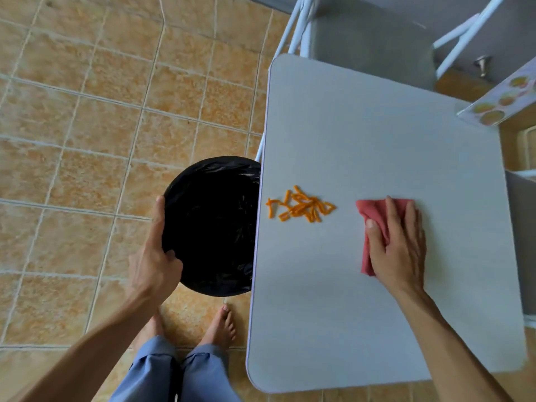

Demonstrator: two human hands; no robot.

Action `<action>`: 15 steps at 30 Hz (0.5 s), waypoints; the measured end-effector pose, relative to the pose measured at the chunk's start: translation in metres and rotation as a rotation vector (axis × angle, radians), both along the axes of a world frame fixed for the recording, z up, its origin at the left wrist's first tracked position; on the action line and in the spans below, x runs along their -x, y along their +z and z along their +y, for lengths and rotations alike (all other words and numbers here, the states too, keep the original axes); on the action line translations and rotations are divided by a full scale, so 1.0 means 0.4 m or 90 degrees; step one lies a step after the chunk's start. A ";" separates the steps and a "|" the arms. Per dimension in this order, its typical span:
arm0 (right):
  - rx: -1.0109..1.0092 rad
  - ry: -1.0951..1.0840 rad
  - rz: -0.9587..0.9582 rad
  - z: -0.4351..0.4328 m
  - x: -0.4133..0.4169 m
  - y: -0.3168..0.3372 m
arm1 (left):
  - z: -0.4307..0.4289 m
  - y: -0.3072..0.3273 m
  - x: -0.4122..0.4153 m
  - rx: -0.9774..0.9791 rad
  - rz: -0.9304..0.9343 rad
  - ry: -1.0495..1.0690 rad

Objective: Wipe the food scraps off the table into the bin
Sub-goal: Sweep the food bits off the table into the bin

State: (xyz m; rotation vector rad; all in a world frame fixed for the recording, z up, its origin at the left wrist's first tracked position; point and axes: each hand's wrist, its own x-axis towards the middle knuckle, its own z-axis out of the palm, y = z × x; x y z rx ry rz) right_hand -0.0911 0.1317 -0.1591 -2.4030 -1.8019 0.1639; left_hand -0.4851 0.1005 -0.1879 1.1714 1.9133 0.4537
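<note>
Food scraps (300, 206), a loose cluster of short orange sticks, lie on the pale grey rectangular table (377, 140) close to its left edge, roughly midway along that edge. Nearest the viewer, the left hand (153, 256) grips the near rim of the round bin lined with a black plastic bag (214, 227), thumb hooked over the rim and fingers along the outside. The bin stands on the tan tiled floor (87, 126), its far side tucked just under the left table edge, directly beside the scraps. The right hand (397, 242) lies flat, palm down and fingers spread, pressing a folded red cloth (374, 216) onto the table, to the right of the scraps and apart from them. At the far edge stands a grey chair with a white tubular frame (368, 44); a transparent tray printed with orange fruit (504, 97) overlaps the far right corner.

Likely risks: the scraps are light and scattered, so a fast or uneven sweep could flick outliers past the rim onto the floor. Pieces may slip around the narrow cloth. The bin mouth covers only part of the edge, so a slanted stroke would miss it. The loose liner could fold inward.

No brand, label or legible writing is visible.
</note>
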 end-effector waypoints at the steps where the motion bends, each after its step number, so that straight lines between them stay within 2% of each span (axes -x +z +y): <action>1: -0.013 -0.005 0.001 0.006 0.000 -0.011 | 0.000 -0.005 -0.006 0.003 -0.004 -0.001; 6: -0.108 -0.085 0.033 0.057 0.090 -0.064 | -0.006 -0.022 -0.041 -0.002 -0.024 0.006; 15: -0.162 0.057 0.062 0.077 0.385 -0.080 | -0.008 0.003 -0.064 0.009 -0.045 0.026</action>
